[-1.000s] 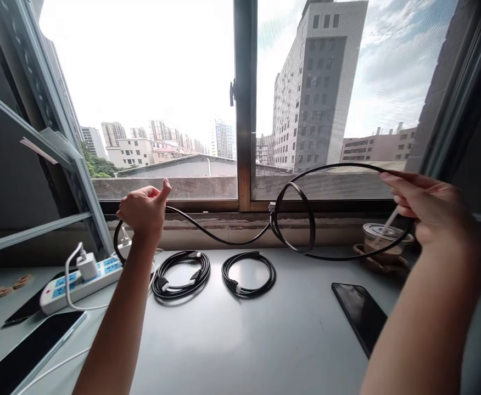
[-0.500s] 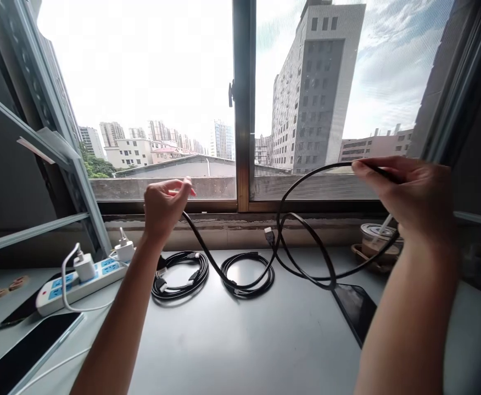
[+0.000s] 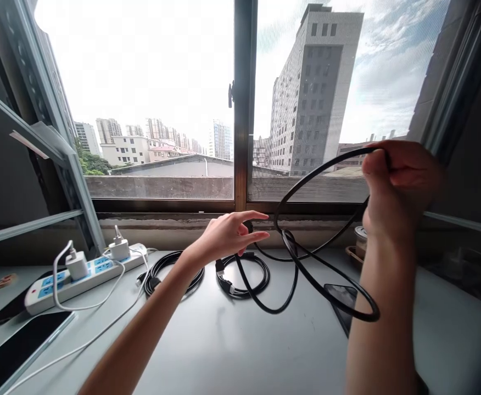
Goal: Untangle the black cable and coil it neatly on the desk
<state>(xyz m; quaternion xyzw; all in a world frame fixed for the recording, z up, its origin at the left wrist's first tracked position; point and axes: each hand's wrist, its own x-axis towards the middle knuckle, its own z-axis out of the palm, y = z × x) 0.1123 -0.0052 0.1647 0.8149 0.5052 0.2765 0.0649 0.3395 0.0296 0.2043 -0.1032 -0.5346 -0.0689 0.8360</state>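
Observation:
A black HDMI cable (image 3: 273,311) hangs in loose loops between my two hands, above the table. Raised on the right, my right hand (image 3: 405,178) is closed around the top of a loop, thumb pressed against it. My left hand (image 3: 234,233) is lower, near the middle; its thumb and index finger are stretched apart toward the loops, while a length of the cable runs up into its curled lower fingers. Behind the left hand lie two coiled black cables, one coil (image 3: 265,291) with its plugs showing and another coil (image 3: 197,282) partly covered by my forearm.
On the left stand a white power strip (image 3: 96,277) with chargers and white cords, and a tablet-like dark device (image 3: 22,351). A black phone (image 3: 339,296) lies under the loops at right. A lidded cup (image 3: 361,241) is by the right wrist. The window frame (image 3: 242,137) rises behind.
My left hand has moved right toward the loops, and its thumb and index finger have spread. My right hand has turned upright and risen slightly, with the loops swinging along.

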